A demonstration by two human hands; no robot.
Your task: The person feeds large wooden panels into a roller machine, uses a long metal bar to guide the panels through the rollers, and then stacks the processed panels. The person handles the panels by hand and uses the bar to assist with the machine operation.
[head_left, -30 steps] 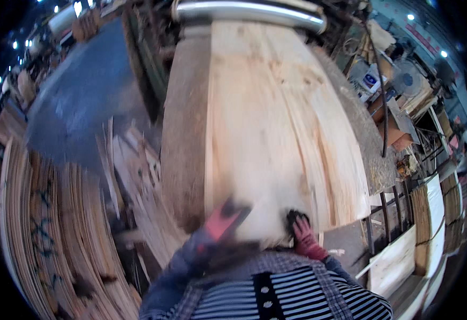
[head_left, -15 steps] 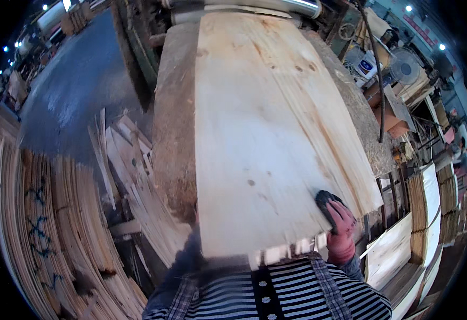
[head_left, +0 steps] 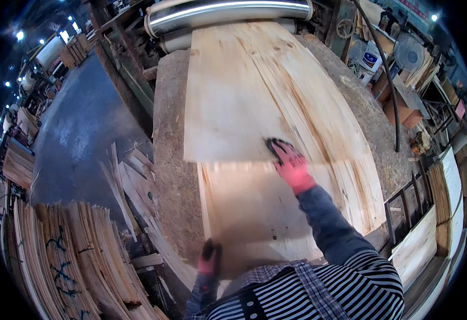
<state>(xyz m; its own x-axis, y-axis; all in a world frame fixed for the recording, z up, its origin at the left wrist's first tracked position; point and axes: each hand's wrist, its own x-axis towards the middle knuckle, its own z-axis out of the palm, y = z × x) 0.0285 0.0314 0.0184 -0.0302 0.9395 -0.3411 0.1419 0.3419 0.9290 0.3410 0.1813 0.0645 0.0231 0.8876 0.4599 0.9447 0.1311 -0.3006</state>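
I watched a veneer stack (head_left: 97, 242) fill the left, veneer scraps (head_left: 136, 184) beside it, a dark rod (head_left: 396, 122) on the right, and there, the shiny roller (head_left: 228, 17) across the far end! The upper veneer sheet (head_left: 228, 96) lay under the right hand (head_left: 292, 166), open, fingers outstretched near its close edge, overlapping the lower veneer sheet (head_left: 255, 208). By that one's left edge, the left hand (head_left: 209, 260) blurred; I couldn't tell its grip.

- Over the upper sheet (head_left: 220, 106), a way lies open left of the right fingers (head_left: 281, 145).
- The roller (head_left: 231, 17) bars the far end of the tabletop (head_left: 170, 117).
- Left side: slanting post (head_left: 122, 89) farther off, wood scraps (head_left: 136, 185) nearer.
- A dark rod (head_left: 396, 117) rises beside the right edge.
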